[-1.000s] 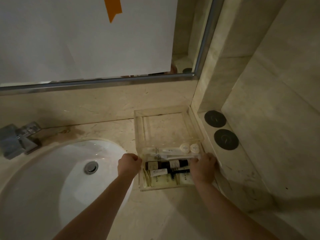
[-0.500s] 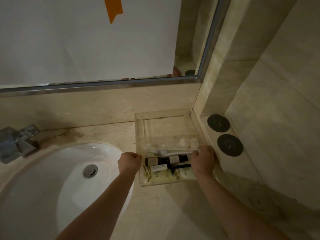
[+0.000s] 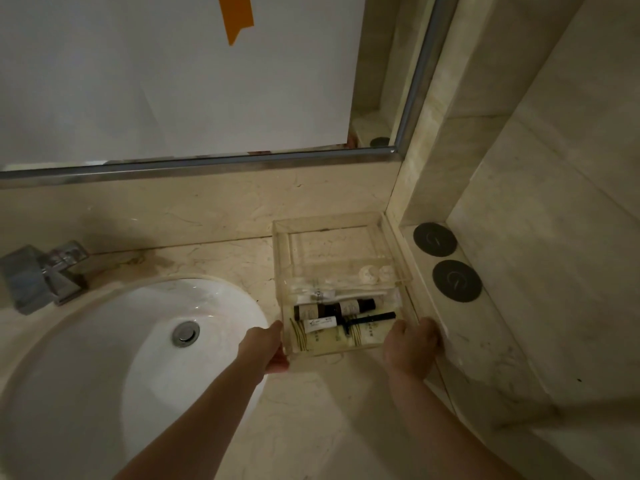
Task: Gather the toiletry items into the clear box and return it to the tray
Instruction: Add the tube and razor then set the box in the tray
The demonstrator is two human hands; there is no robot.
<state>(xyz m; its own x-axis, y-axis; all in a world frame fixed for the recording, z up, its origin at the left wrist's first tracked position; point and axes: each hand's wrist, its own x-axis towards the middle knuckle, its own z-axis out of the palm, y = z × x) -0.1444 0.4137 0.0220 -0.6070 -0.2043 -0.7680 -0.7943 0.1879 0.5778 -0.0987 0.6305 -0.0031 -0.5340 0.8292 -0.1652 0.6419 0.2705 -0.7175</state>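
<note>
The clear box (image 3: 398, 296) sits in the front half of a clear tray (image 3: 284, 244) on the marble counter. Inside it lie a dark bottle (image 3: 332, 308), a black comb (image 3: 372, 318), white tubes (image 3: 320, 323), pale sachets (image 3: 322, 341) and two round white caps (image 3: 375, 273). My left hand (image 3: 268, 346) touches the box's front left corner, fingers curled along its side. My right hand (image 3: 410, 344) rests at the front right corner, between box and wall ledge. Whether the hands still grip the box is unclear.
A white round sink (image 3: 114, 358) with a metal drain lies to the left, a chrome tap (image 3: 45, 275) behind it. Two black round discs (image 3: 446, 261) sit on the ledge to the right. A mirror covered by white paper hangs above.
Both hands have slid from the top of the box down to its front corners. The box sits in the same spot in the tray.
</note>
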